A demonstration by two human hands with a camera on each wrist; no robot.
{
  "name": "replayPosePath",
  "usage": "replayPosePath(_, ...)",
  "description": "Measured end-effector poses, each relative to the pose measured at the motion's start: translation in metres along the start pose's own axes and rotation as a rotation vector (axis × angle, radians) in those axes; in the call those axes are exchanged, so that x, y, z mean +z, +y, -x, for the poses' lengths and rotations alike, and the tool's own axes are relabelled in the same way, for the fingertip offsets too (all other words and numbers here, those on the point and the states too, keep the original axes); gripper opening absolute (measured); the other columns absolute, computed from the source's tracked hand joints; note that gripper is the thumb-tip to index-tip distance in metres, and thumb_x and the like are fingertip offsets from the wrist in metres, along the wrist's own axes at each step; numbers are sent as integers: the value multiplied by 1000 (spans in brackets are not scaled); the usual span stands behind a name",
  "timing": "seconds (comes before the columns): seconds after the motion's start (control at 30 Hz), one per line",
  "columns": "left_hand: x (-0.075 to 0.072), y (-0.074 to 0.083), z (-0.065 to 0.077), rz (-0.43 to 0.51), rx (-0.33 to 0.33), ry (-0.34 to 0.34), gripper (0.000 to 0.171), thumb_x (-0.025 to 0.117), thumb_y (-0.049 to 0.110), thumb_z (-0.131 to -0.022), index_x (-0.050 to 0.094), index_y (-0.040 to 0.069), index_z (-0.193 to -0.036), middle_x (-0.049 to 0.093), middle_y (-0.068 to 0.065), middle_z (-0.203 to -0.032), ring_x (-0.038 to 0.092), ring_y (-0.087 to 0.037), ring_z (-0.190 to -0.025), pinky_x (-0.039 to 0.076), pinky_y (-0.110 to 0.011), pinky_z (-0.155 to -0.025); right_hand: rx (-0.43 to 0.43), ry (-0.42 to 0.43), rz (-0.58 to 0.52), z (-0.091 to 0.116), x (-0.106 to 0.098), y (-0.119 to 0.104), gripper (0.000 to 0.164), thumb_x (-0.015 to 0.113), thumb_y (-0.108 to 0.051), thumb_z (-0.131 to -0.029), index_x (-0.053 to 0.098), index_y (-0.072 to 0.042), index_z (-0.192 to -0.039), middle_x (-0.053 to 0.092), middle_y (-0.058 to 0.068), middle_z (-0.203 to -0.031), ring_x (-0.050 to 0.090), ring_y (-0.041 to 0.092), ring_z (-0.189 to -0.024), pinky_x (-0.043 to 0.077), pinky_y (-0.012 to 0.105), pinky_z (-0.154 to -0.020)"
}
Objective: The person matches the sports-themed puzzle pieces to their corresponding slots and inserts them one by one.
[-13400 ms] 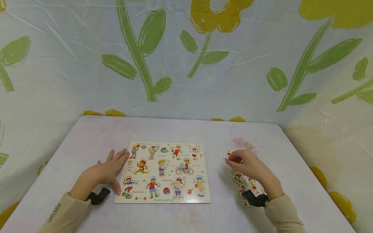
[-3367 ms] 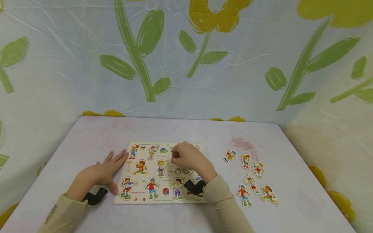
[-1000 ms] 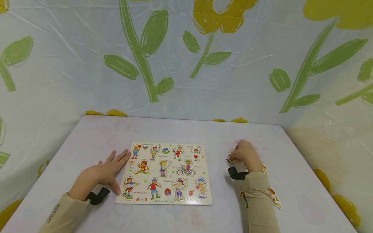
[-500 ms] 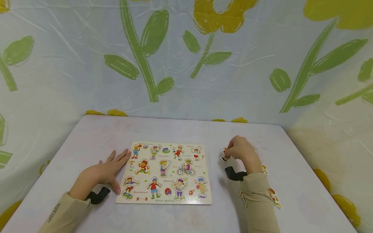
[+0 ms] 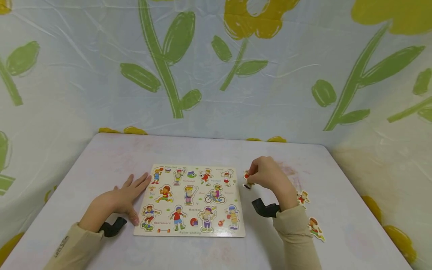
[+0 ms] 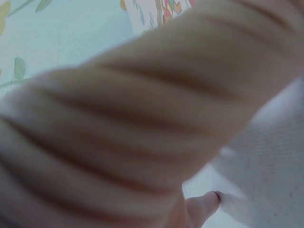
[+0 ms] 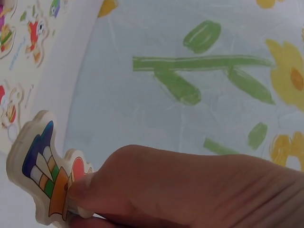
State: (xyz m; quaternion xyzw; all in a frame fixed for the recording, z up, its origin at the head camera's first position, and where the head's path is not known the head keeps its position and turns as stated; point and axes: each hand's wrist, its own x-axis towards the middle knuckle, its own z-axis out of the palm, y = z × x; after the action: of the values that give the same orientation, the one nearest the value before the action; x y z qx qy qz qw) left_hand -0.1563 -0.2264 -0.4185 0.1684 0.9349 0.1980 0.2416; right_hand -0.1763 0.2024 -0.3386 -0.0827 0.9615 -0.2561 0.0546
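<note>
My right hand (image 5: pixel 270 174) pinches a wooden puzzle piece (image 5: pixel 248 182) between thumb and fingers, off the right edge of the puzzle board. In the right wrist view the piece (image 7: pixel 42 175) shows orange shorts, striped socks, blue shoes and a red round shape; the fingers cover the rest of the figure. My left hand (image 5: pixel 123 197) lies with spread fingers along the left edge of the board (image 5: pixel 222 210), fingertips at its rim. Sports figures and printed words cover the board. A blurred sleeve fills most of the left wrist view, with one fingertip (image 6: pixel 204 206) showing below.
A piece with a football player (image 5: pixel 303 197) and one with a runner (image 5: pixel 315 228) lie on the table right of my right forearm. That forearm hides part of the tabletop. A black curved mount (image 5: pixel 264 208) juts from each wrist. Flowered sheeting (image 5: pixel 283 93) surrounds the table.
The pile of pieces on the right was spread out singly. From over the board, my right hand went to those pieces, picked one up and carried it left. My left hand stayed put.
</note>
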Motion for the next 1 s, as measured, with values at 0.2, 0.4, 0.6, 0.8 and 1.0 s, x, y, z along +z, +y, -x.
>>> replayPosePath(0.2,0,-1,1,-2,-6,1,144,94,36,-46,10,6,-159,-1,-18,-165,-10,-54,-144,4,-83,-98,-39,-13,-2,4,3,-12,10,76,-2,-72,67,-5,-73,62,3,-71,53,19,-64,46,32,-57)
replayPosePath(0.4,1,-2,1,1,-5,4,143,94,35,-46,11,6,-159,0,-18,-165,-10,-54,-144,3,-83,-99,-107,-47,-35,9,6,-24,10,73,0,-72,65,-6,-73,61,2,-67,51,17,-59,45,31,-54)
replayPosePath(0.6,-1,0,1,-2,-6,4,143,94,35,-47,11,6,-159,0,-18,-165,-9,-54,-144,3,-83,-98,-140,-91,-7,15,13,-31,13,73,3,-72,64,-7,-72,58,1,-67,49,15,-58,43,30,-52)
replayPosePath(0.8,0,1,0,-6,-11,5,143,95,35,-46,11,5,-159,0,-18,-165,-9,-54,-144,3,-83,-99,-162,-129,25,23,22,-33,18,74,4,-71,63,-10,-71,56,0,-66,48,14,-58,42,29,-52)
replayPosePath(1.0,0,1,-1,-15,-22,5,144,95,36,-46,11,5,-159,0,-18,-165,-8,-54,-144,4,-83,-99,-200,-163,48,32,38,-29,18,72,5,-70,62,-10,-71,54,-2,-66,47,12,-59,41,26,-52)
